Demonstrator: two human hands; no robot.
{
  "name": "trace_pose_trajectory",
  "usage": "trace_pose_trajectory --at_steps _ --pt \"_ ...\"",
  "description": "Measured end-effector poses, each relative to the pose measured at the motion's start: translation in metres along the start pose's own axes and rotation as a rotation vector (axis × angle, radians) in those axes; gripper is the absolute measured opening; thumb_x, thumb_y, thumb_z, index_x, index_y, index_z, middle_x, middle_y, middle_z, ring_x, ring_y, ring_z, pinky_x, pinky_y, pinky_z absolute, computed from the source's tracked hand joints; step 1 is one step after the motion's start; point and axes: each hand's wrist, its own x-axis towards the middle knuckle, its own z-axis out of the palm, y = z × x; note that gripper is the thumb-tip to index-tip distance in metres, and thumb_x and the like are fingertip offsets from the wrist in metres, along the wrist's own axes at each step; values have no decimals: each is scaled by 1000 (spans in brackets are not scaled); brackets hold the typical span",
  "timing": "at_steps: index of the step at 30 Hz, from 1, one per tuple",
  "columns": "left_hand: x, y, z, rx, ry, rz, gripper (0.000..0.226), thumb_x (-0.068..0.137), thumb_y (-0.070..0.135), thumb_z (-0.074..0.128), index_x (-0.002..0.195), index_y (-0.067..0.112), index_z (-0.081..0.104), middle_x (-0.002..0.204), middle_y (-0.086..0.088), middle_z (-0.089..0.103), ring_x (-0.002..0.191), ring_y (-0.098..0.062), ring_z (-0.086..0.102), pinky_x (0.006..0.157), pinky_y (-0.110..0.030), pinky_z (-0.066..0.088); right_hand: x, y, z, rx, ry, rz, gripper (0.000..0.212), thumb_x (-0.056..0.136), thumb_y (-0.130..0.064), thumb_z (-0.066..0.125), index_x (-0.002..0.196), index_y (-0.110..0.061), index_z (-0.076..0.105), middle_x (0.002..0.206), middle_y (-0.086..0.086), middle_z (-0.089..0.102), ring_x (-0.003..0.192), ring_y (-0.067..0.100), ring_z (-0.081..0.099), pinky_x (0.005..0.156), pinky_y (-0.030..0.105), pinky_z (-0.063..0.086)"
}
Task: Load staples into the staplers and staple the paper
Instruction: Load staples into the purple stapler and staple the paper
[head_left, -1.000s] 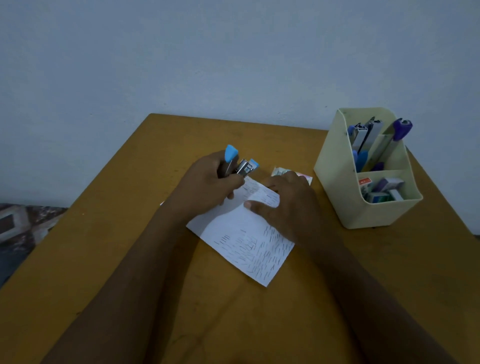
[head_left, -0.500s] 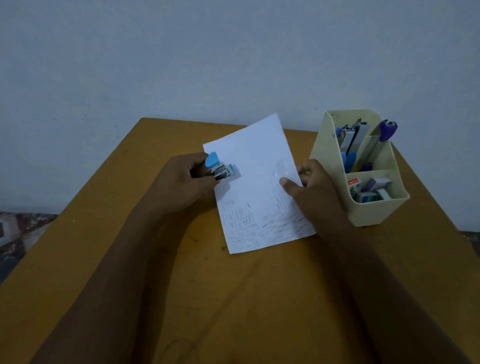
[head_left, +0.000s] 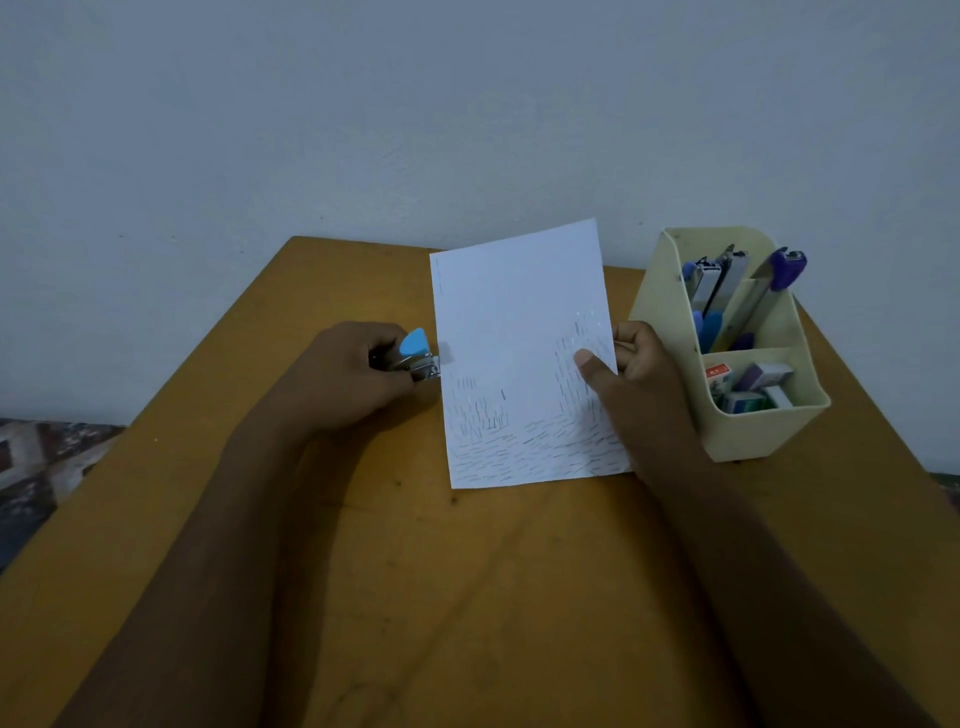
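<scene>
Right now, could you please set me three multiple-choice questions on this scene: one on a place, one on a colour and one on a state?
1. Where is the pen holder? A) right of the paper B) left of it C) beneath it
2. What colour is the stapler's cap? A) red B) blue C) green
3. How is the paper? A) lying untouched B) crumpled C) pinched by the right hand

1 A: the pen holder stands past the paper's right edge.
2 B: blue shows above the left hand.
3 C: the thumb lies on the paper's right edge.
</scene>
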Motion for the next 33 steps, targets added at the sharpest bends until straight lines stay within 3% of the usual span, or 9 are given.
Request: trace_pose_trajectory --at_steps 4,8,13,19,23,27,29,33 --pt "0 2 2 -7 -27 13 13 82 14 69 83 3 62 74 -9 60 65 -16 51 60 -29 39 -1 1 2 -15 -15 -11 21 92 -19 57 110 -18 45 111 -5 61 87 -1 59 64 3 48" --pt "-2 3 1 -33 -83 39 7 85 19 68 88 14 65 79 3 63 70 -13 57 62 -29 45 -1 2 2 -12 -26 -20 20 92 -18 57 109 -17 46 108 -8 59 84 -4 58 63 3 48" --pt "-2 6 3 -188 -104 21 21 83 34 69 94 18 64 80 3 63 63 -5 57 51 -15 46 0 2 -1 42 -31 -29 21 93 -17 55 112 -16 47 111 -6 61 91 1 61 67 6 50" --pt "-4 7 1 -277 -90 -22 43 77 57 63 98 20 59 71 10 68 57 -2 55 52 -22 43 0 3 -1 97 -46 -36 22 93 -14 56 113 -13 48 109 -7 62 92 -1 62 71 9 51" --pt "-3 8 5 -314 -77 -62 40 78 46 64 105 19 54 74 11 72 53 1 53 52 -24 41 1 5 -1 126 -49 -25 23 92 -14 56 114 -12 49 109 -5 64 96 3 64 74 13 53" --pt "-5 10 7 -509 -77 -116 52 71 41 73 111 14 54 67 8 70 58 -8 48 50 -22 37 2 6 -3 184 -50 3 22 92 -15 57 113 -13 50 113 -2 66 100 9 65 81 22 55" --pt "-6 7 6 -613 -137 -100 49 74 34 77 110 7 58 66 7 68 56 -8 49 49 -22 36 2 6 -3 211 -54 12 23 92 -15 56 114 -12 51 113 0 66 100 10 65 83 25 55" --pt "-4 0 5 -729 -244 -30 42 71 49 73 90 12 69 65 -1 59 55 -10 48 46 -18 39 3 7 -4 220 -72 7 21 92 -15 56 113 -13 51 115 1 66 102 12 65 84 28 54"
